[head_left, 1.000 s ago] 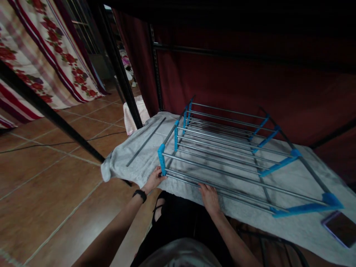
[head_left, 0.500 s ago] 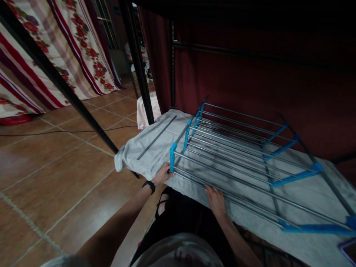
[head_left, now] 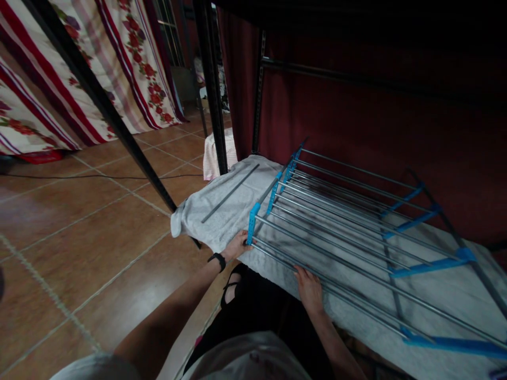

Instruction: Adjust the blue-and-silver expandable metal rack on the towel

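Note:
A shoe rack (head_left: 328, 221) of grey metal tubes with blue plastic end pieces lies on its side on a cloth-covered surface (head_left: 222, 232). At its near left corner, my left hand (head_left: 237, 245) is closed around the end of the front tubes, just below a blue end piece (head_left: 251, 224). A dark band circles that wrist. My right hand (head_left: 309, 289) grips the near front tube further right, its fingertips curled onto the metal. Some fingers of both hands are hidden. Left of the rack, a loose grey tube (head_left: 230, 193) lies on the cloth.
Black metal posts (head_left: 216, 95) rise at the left, and a dark red curtain (head_left: 336, 116) hangs behind. A cable (head_left: 99, 176) crosses the tiled floor (head_left: 130, 248). Beyond it hangs a flowered curtain (head_left: 134, 74). Pinkish cloth (head_left: 212, 158) hangs behind the far post.
The view has swung slightly left, so everything appears shifted to the right. Both hands keep their places on the rack, and the loose tube lies as before.

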A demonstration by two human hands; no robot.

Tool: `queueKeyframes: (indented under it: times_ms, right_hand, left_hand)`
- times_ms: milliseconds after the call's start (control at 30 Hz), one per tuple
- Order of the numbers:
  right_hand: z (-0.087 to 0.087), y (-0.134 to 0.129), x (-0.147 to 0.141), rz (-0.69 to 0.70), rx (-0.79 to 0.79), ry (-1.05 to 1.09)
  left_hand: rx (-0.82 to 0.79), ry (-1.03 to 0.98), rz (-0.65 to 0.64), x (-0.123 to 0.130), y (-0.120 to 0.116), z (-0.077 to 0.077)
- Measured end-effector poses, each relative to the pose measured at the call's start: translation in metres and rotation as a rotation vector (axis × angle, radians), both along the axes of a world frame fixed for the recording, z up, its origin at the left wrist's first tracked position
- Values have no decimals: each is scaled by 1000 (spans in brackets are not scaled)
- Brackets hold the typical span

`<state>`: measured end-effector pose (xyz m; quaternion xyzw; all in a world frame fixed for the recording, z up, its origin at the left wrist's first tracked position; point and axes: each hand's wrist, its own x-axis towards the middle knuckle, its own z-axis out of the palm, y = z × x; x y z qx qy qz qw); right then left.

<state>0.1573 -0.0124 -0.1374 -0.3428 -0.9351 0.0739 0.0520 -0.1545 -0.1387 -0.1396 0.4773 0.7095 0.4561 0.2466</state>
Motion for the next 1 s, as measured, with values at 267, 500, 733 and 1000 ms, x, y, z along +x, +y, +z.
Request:
queueKeyframes:
  times_ms: [267, 500, 733, 1000]
  right_hand:
    - [2, 2, -1, 13, -5, -12]
    - [0, -1, 0, 21, 25, 26]
    - [-1, 1, -1, 15, 13, 18]
    - [-2, 0, -1, 14, -11, 15]
  left_hand:
    - [-7, 30, 10, 3, -1, 3]
    - [0, 62, 43, 7, 0, 1]
    - [12, 86, 81, 10, 0, -3]
    - [26, 113, 64, 10, 0, 0]
